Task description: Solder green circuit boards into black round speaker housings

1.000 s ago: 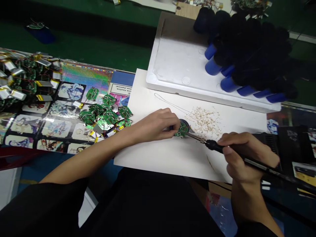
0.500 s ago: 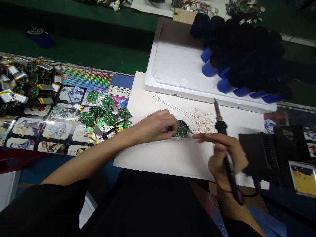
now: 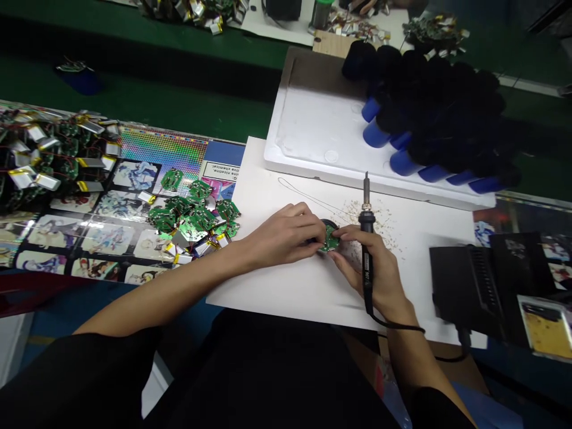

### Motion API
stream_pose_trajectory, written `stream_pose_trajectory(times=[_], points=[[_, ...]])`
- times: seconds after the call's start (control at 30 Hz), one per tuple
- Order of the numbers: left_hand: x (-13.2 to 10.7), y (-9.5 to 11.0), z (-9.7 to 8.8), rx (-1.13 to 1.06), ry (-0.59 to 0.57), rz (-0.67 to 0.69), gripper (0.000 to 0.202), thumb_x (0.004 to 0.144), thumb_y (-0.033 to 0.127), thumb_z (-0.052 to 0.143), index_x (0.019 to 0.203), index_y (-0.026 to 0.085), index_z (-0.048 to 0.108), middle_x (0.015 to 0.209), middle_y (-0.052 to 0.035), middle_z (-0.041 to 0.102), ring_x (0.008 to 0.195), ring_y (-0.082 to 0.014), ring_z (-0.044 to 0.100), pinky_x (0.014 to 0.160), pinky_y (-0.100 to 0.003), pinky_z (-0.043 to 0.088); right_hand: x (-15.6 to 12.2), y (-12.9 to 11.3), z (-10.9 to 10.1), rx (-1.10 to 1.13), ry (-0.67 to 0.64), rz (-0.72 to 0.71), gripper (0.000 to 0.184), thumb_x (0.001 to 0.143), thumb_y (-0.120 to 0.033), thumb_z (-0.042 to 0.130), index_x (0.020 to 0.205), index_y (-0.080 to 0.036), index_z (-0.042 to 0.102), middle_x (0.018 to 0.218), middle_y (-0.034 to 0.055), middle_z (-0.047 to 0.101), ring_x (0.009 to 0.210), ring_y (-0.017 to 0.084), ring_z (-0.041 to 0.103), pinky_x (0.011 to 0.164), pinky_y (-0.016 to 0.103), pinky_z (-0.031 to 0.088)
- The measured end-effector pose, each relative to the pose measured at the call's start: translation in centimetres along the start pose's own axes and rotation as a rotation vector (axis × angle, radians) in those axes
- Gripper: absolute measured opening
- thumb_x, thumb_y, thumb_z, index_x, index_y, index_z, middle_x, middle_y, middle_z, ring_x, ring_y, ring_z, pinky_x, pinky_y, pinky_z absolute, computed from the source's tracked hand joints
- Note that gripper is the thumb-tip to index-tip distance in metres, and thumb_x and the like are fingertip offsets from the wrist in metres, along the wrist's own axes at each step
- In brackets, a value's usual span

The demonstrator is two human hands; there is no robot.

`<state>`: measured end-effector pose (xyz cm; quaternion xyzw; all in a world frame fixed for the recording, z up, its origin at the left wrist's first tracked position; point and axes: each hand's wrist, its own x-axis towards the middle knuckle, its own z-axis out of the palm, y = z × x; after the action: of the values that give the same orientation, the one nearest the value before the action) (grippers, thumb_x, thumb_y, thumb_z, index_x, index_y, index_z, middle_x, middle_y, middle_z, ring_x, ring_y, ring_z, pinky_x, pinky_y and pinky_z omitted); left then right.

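R hand (image 3: 373, 268) had moved in beside the round PCB (image 3: 331, 237), closed on the upright soldering iron (image 3: 367, 220), while L hand (image 3: 283, 235) pinched the PCB mid white paper sheet (image 3: 313, 301); a slip could drop the tip on fingers.

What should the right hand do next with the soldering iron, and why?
Probably lower the soldering iron tip onto the green circuit board: the left hand holds the board in place, while the right hand holds the iron upright, tip clear of it.
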<state>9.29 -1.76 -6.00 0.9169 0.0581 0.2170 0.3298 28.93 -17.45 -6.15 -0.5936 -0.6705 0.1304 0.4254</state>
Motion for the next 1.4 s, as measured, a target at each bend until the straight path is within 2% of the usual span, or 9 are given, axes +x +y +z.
stream_pose_trajectory(times=[0.13,0.3,0.37,0.6,0.8,0.97,1.1,1.23,1.4], points=[[0.0,0.0,0.3,-0.023,0.003,-0.004,0.014,0.107,0.025,0.059,0.101,0.020,0.070,0.109,-0.0062,0.080,0.101,-0.0219,0.064,0.093,-0.038,0.050,0.2,-0.3,0.1,-0.008,-0.021,0.008,0.044,0.093,-0.017,0.078,0.130,-0.029,0.058,0.122,0.0091,0.074,0.115,0.028,0.074,0.096,0.049,0.064],[-0.2,0.0,0.5,-0.038,0.023,-0.008,0.012,0.106,0.025,0.060,0.102,0.020,0.070,0.111,-0.0068,0.079,0.104,-0.0225,0.065,0.094,-0.038,0.050,-0.1,-1.3,1.8,-0.065,0.150,-0.013,0.041,0.091,-0.012,0.078,0.124,-0.030,0.061,0.108,0.0038,0.077,0.102,0.026,0.075,0.093,0.048,0.062],[-0.2,0.0,0.4,-0.047,0.031,-0.003,0.011,0.105,0.024,0.060,0.102,0.019,0.069,0.110,-0.0069,0.079,0.103,-0.0224,0.065,0.094,-0.038,0.051,-0.1,-1.6,2.3,-0.116,0.174,-0.011,0.038,0.092,-0.010,0.077,0.121,-0.030,0.062,0.103,0.0026,0.078,0.097,0.025,0.074,0.091,0.046,0.060],[-0.1,-0.1,0.0,-0.094,-0.026,-0.027,0.012,0.106,0.026,0.061,0.102,0.020,0.070,0.113,-0.0075,0.078,0.105,-0.0224,0.064,0.097,-0.038,0.050,-0.3,-1.9,2.4,-0.136,0.191,-0.002,0.040,0.092,-0.009,0.074,0.123,-0.031,0.061,0.102,0.0016,0.077,0.097,0.025,0.074,0.092,0.046,0.060],[-0.2,-0.2,0.1,-0.079,-0.020,-0.014,0.011,0.106,0.026,0.061,0.105,0.020,0.070,0.114,-0.0079,0.077,0.105,-0.0227,0.064,0.097,-0.038,0.050,-0.2,-2.1,3.0,-0.135,0.216,0.010,0.042,0.092,-0.012,0.077,0.125,-0.030,0.060,0.108,0.0034,0.078,0.100,0.026,0.076,0.093,0.049,0.061],[-0.2,-0.3,0.0,-0.088,-0.010,0.004,0.012,0.108,0.026,0.060,0.105,0.019,0.070,0.113,-0.0076,0.077,0.105,-0.0223,0.063,0.097,-0.037,0.050,0.0,-2.4,3.1,-0.199,0.244,0.023,0.039,0.093,-0.009,0.076,0.121,-0.031,0.061,0.102,0.0009,0.078,0.094,0.024,0.075,0.090,0.046,0.058],[-0.1,-0.5,-0.3,-0.154,-0.046,-0.028,0.013,0.109,0.029,0.061,0.105,0.019,0.068,0.113,-0.0080,0.076,0.106,-0.0217,0.063,0.097,-0.036,0.049,-0.2,-2.6,2.9,-0.223,0.222,0.012,0.040,0.092,-0.008,0.074,0.121,-0.031,0.061,0.101,0.0006,0.078,0.093,0.025,0.074,0.088,0.045,0.058],[0.0,-0.5,-0.5,-0.172,-0.058,-0.008,0.014,0.110,0.028,0.059,0.105,0.019,0.069,0.114,-0.0089,0.075,0.107,-0.0218,0.063,0.098,-0.036,0.048,-0.6,-2.4,2.7,-0.214,0.191,-0.009,0.043,0.092,-0.007,0.073,0.125,-0.031,0.060,0.103,0.0019,0.077,0.097,0.026,0.074,0.089,0.046,0.060],[0.0,-0.2,-0.4,-0.055,-0.062,0.034,0.016,0.109,0.027,0.058,0.103,0.019,0.070,0.116,-0.0090,0.076,0.105,-0.0232,0.062,0.097,-0.038,0.049,-1.1,-1.5,2.4,-0.097,0.204,0.003,0.044,0.092,-0.006,0.076,0.126,-0.028,0.060,0.111,0.0060,0.077,0.108,0.026,0.074,0.095,0.049,0.060]])
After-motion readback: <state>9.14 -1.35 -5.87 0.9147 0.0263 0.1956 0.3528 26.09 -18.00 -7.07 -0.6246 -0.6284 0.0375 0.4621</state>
